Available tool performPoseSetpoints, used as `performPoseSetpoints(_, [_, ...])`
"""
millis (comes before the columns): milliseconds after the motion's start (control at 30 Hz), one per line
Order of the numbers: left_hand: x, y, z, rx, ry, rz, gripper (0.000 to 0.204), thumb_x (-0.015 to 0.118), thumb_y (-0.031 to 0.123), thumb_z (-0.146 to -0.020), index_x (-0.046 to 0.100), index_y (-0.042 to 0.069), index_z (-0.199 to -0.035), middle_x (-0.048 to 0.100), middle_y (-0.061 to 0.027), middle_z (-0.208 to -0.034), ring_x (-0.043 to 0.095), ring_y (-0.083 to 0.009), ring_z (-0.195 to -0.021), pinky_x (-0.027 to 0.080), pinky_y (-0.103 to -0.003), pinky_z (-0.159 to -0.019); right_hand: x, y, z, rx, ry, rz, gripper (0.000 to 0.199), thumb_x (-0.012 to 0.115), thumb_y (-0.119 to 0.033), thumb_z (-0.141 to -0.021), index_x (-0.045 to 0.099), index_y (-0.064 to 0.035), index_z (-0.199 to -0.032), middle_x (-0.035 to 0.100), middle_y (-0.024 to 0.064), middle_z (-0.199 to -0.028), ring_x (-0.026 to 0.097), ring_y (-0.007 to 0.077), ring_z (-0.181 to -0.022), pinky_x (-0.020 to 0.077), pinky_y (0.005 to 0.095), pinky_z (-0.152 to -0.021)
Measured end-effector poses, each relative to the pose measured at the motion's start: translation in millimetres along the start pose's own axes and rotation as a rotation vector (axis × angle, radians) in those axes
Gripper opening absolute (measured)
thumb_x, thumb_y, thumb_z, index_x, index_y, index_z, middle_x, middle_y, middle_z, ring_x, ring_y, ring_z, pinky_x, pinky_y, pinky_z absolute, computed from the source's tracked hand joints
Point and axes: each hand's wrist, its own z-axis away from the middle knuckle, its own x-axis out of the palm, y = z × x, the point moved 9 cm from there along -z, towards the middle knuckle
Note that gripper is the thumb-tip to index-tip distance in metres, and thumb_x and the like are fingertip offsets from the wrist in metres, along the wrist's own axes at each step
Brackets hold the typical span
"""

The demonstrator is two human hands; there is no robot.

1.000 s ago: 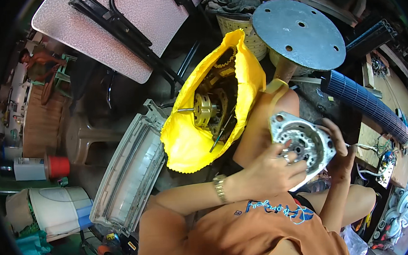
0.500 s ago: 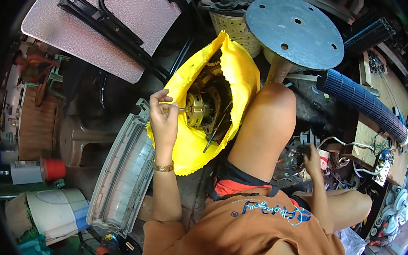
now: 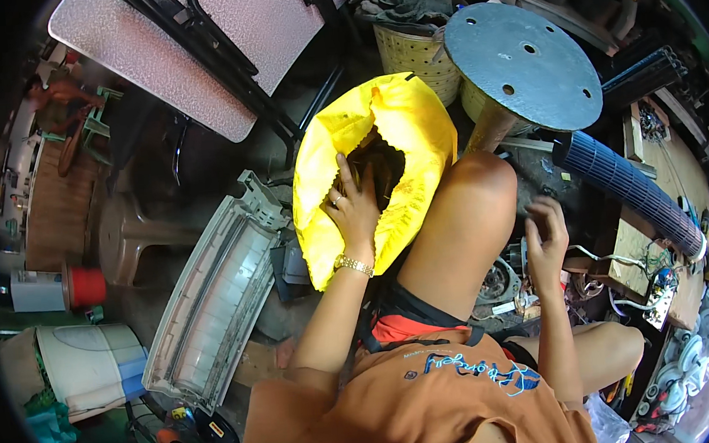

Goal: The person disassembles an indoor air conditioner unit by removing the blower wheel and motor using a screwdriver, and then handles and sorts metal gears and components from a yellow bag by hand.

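Hands sit apart, one each side of the raised knee [image 3: 466, 213]. Left hand [image 3: 352, 209] lies at the mouth of the yellow bag [image 3: 410, 134], fingers reaching into the dark opening, palm on the bag's near edge; can't tell if it grips anything inside, contents too dark. Bag is just above centre, leaning vs the knee, w/ the round grey disc [image 3: 523, 67] at its 2 o'clock and a woven basket [image 3: 412, 50] at 12. Right hand [image 3: 545, 236] hovers at 3 o'clock of the knee, fingers loosely curled, holding nothing, over a clutter of motor parts [image 3: 501, 281] and wires [image 3: 625, 271]. Long ribbed blower wheel [image 3: 627, 187] lies at 2 o'clock of that hand. White AC cover [image 3: 211, 303] lies at 8 o'clock of the bag, red-capped can [image 3: 85, 284] further out at 9.
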Motion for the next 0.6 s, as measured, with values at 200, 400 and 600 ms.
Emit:
performPoseSetpoints(200, [-20, 6, -10, -0.027, -0.148, 0.428, 0.044, 0.064, 0.035, -0.093, 0.062, 0.026, -0.136, 0.022, -0.0128, -0.168, 0.051, -0.0418, -0.128, 0.047, -0.055, -0.101, 101, -225, 2, -0.988, -0.516, 0.095, 0.043, 0.075, -0.024, -0.078, 0.067, -0.0133, -0.119, 0.058, 0.0144, -0.139, 0.046, 0.0326, -0.142, 0.0321, 0.0595, -0.117])
performPoseSetpoints(400, [-66, -23, -44, -0.174, -0.224, 0.623, 0.029, 0.081, 0.028, -0.074, 0.080, 0.008, -0.096, 0.037, -0.0178, -0.160, 0.065, -0.0402, -0.118, 0.053, -0.045, -0.098, 163, -152, -18, -0.803, -0.794, 0.614, 0.034, 0.072, -0.042, -0.088, 0.067, -0.0128, -0.104, 0.069, 0.0056, -0.084, 0.069, 0.0249, -0.092, 0.0377, 0.0549, -0.112])
performPoseSetpoints(600, [-96, -85, -55, -0.228, -0.038, 0.915, 0.026, 0.082, 0.015, -0.074, 0.080, 0.002, -0.096, 0.043, -0.0210, -0.153, 0.044, -0.0376, -0.142, 0.037, -0.041, -0.116, 106, -135, -15, -0.582, -0.880, 0.508, 0.039, 0.071, -0.038, -0.092, 0.067, -0.0072, -0.115, 0.073, 0.0114, -0.082, 0.071, 0.0272, -0.085, 0.0462, 0.0436, -0.100])
